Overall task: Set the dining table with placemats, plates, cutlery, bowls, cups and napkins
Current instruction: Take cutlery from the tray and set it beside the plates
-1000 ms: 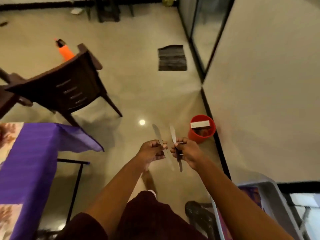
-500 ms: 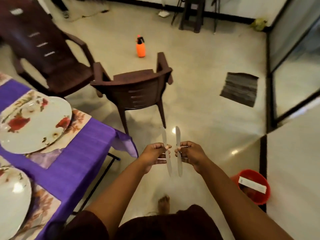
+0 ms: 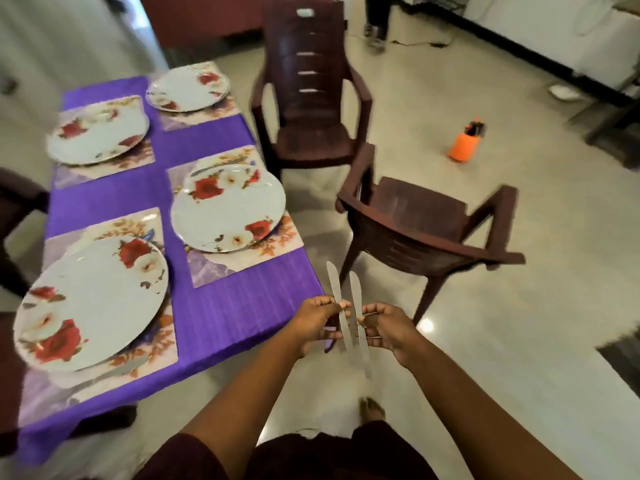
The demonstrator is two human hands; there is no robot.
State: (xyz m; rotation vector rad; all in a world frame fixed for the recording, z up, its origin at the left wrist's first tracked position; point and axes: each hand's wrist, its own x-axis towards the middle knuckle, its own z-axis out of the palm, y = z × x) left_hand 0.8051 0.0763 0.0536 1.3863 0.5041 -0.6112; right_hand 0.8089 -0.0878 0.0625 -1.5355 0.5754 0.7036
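Looks like a home dining room: purple-clothed surface (image 3: 221, 317) with floral plates (image 3: 227, 207) on placemats (image 3: 214, 268), brown plastic chairs (image 3: 308, 98) just beside it, polished tile floor (image 3: 519, 306).

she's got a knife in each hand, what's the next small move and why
Probably carry the left hand with its knife over to the nearest placemat and lay it beside the plate. All four plates already sit on placemats, no cutlery lies on the table, and both knives, the other in the right hand, are held just off the table's corner.
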